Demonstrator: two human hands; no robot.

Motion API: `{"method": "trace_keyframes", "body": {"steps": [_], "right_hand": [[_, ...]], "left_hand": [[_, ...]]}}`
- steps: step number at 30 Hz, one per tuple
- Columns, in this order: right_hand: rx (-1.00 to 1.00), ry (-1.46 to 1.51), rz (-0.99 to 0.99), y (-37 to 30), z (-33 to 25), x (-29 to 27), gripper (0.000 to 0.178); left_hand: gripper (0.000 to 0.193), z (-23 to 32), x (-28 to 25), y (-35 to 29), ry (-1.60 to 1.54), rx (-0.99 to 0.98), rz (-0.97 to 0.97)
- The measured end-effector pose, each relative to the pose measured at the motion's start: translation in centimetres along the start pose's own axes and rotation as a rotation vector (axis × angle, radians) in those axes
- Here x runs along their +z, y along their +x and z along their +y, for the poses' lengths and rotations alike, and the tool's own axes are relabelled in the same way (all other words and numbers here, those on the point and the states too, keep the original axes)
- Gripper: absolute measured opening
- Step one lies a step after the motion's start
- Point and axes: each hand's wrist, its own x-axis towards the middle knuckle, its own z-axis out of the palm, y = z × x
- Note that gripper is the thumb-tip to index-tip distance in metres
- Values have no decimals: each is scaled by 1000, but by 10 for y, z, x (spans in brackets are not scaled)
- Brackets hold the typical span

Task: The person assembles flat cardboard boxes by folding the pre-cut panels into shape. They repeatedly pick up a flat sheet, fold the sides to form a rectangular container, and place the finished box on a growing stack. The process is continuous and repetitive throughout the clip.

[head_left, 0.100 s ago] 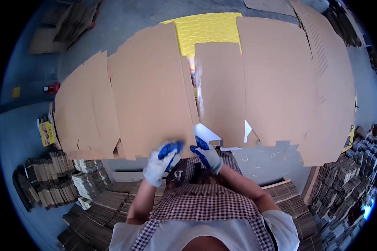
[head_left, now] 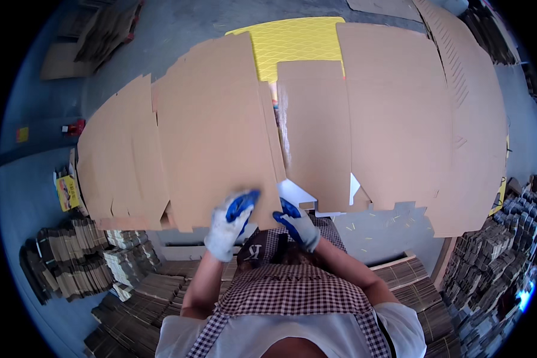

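A large flattened brown cardboard sheet (head_left: 215, 131) lies in front of me, its near edge at my waist. My right hand (head_left: 298, 224), in a white glove with a blue coated palm, pinches the sheet at its near right corner. Over the near edge, a little to the left, my left hand (head_left: 230, 225) wears the same kind of glove. Its fingers are curled together, and whatever may be in them is hidden. Right of this sheet lies a narrower cardboard piece (head_left: 316, 119), with white paper (head_left: 296, 194) showing at the gap between them.
More flat cardboard lies at the right (head_left: 394, 113) and left (head_left: 122, 155). A yellow patterned sheet (head_left: 298, 39) shows at the far side. Bundled cardboard stacks stand at the left (head_left: 71, 256), right (head_left: 489, 262) and behind me (head_left: 406, 286). Small yellow scraps litter the floor (head_left: 379, 232).
My left hand has shifted slightly up over the cardboard and looks less blurred. The sheet's near corner has come a little toward me, and my right hand stays at it.
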Motion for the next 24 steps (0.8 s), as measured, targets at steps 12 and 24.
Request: {"method": "trace_keyframes", "body": {"steps": [12,24], "right_hand": [[152,79,179,0,-13,3,49],[278,249,159,-2,1,-4,57]], "left_hand": [[47,-5,43,229,855,656,122],[53,-24,44,257,905,687,48]]}}
